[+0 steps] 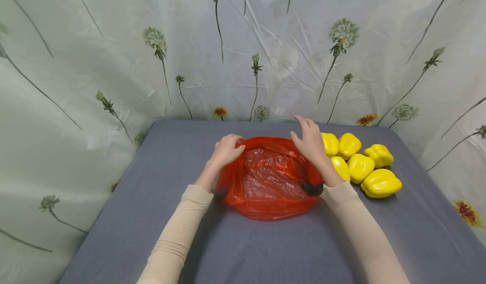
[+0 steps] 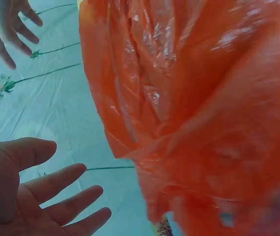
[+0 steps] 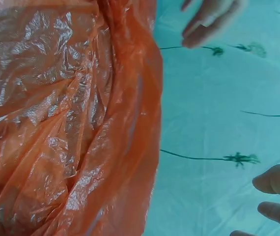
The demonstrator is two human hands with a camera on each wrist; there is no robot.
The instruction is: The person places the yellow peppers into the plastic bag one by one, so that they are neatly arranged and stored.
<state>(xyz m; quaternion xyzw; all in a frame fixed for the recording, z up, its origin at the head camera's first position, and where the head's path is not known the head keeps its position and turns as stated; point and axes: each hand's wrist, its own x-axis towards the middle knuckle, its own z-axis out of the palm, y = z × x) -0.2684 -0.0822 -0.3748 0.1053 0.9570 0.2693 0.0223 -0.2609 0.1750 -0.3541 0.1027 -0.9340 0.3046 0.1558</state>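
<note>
A red plastic bag [image 1: 273, 178] stands spread on the table with its mouth facing up, and its crinkled inside shows. At the bag's left rim is my left hand [image 1: 227, 150]; in the left wrist view its fingers [image 2: 64, 182] are spread and apart from the plastic. My right hand [image 1: 309, 140] is raised over the bag's right rim, fingers extended and holding nothing. Several yellow bell peppers [image 1: 360, 168] lie in a group just right of the bag, some partly hidden behind my right hand and forearm. The right wrist view shows the folded red rim [image 3: 130, 118] close up.
The table [image 1: 152, 216] has a blue-grey cloth cover. A pale curtain [image 1: 235, 64] printed with dandelions hangs behind the table and along its sides. Dark wrist straps [image 1: 313, 188] show near the bag's sides.
</note>
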